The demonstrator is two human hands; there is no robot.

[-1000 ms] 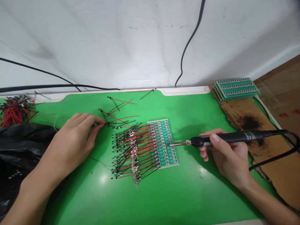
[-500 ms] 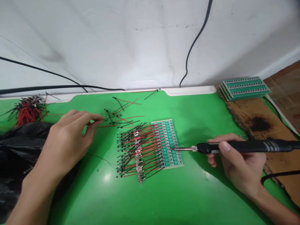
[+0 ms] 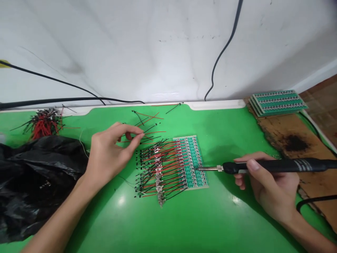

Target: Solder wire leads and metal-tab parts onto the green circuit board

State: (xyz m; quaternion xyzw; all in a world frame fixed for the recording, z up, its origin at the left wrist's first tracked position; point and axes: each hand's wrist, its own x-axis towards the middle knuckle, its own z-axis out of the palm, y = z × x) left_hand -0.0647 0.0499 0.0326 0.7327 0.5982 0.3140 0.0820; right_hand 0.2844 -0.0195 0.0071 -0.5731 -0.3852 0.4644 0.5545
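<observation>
My left hand [image 3: 116, 149] is raised over the loose wires, thumb and forefinger pinched on a thin black wire [image 3: 150, 128] that points up to the right. My right hand [image 3: 268, 182] grips a black soldering iron [image 3: 279, 165] like a pen. Its metal tip lies over the green circuit board [image 3: 193, 177], near the middle; I cannot tell whether it touches. Red and black wires [image 3: 171, 163] run from the board's left column to small black ends. Across them lies a lumpy silvery strip [image 3: 159, 186].
Loose red and black wires [image 3: 151, 117] lie behind my left fingers. A bundle of wires [image 3: 46, 123] and a black plastic bag [image 3: 39, 168] are at left. Stacked circuit boards [image 3: 280, 100] rest on a scorched brown board [image 3: 276, 130] at right. Black cables [image 3: 221, 52] hang along the wall.
My left hand has moved right, from the left edge of the loose wires to above them, still pinched. My right hand and the soldering iron have hardly moved. The view has shifted slightly.
</observation>
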